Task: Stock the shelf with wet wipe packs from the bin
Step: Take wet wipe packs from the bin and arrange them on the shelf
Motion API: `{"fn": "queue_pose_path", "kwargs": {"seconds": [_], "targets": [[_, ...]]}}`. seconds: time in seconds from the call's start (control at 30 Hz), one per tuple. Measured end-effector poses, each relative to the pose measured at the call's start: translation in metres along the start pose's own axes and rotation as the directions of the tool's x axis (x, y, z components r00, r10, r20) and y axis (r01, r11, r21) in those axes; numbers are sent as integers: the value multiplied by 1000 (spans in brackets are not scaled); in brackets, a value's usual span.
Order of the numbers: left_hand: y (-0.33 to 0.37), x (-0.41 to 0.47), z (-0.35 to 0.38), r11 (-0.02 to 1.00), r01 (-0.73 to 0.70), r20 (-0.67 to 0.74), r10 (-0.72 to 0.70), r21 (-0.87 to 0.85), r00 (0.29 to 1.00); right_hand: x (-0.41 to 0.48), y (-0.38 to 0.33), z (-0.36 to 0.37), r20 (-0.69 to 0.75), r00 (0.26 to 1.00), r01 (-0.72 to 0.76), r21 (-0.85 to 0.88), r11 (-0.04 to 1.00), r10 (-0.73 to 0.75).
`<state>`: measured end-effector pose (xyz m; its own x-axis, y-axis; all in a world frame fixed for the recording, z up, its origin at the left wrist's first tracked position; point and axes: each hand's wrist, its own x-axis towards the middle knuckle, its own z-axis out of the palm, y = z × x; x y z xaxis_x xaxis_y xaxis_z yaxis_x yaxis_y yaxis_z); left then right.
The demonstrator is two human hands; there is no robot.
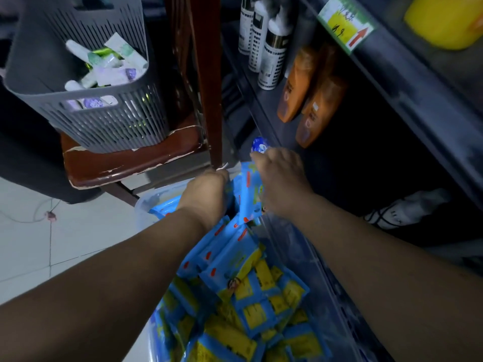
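Note:
A clear plastic bin on the floor holds several blue and yellow wet wipe packs. At the bin's far end both hands reach in. My left hand has its fingers curled down among the blue packs. My right hand grips a blue wet wipe pack that stands upright between the two hands. A small blue pack end shows just beyond my right knuckles. The dark shelf rises at the right, and its lower level is in deep shadow.
White and black bottles and orange bottles stand on the shelf, under a yellow price tag. A grey slotted basket of tubes sits on a brown chair at the left. White tiled floor lies beside the bin.

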<state>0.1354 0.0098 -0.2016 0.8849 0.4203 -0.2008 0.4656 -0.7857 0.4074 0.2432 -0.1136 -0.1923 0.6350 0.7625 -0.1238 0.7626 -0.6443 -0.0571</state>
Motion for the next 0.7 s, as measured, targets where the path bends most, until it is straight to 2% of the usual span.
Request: {"fn": "queue_pose_path", "kwargs": {"seconds": [0.1,0.2,0.37,0.53,0.7], "targets": [[4,-9,-5,997,14,-41,-17,-72,999,-12,5,-6,-103,995,-14,4,1000,15],[9,-20,-20,992,21,-92,-33,-128,995,-29,10,-20,-33,999,10,141,990,-5],[18,-41,-68,977,52,-156,-85,-208,984,-62,1,-64,45,998,-63,377,924,50],[38,-70,-128,977,51,-187,-91,-208,978,-88,-15,-118,-8,998,-56,413,909,65],[59,-103,-186,964,-7,-193,-46,-267,980,-122,-32,-179,-16,996,-74,436,897,90]]}}
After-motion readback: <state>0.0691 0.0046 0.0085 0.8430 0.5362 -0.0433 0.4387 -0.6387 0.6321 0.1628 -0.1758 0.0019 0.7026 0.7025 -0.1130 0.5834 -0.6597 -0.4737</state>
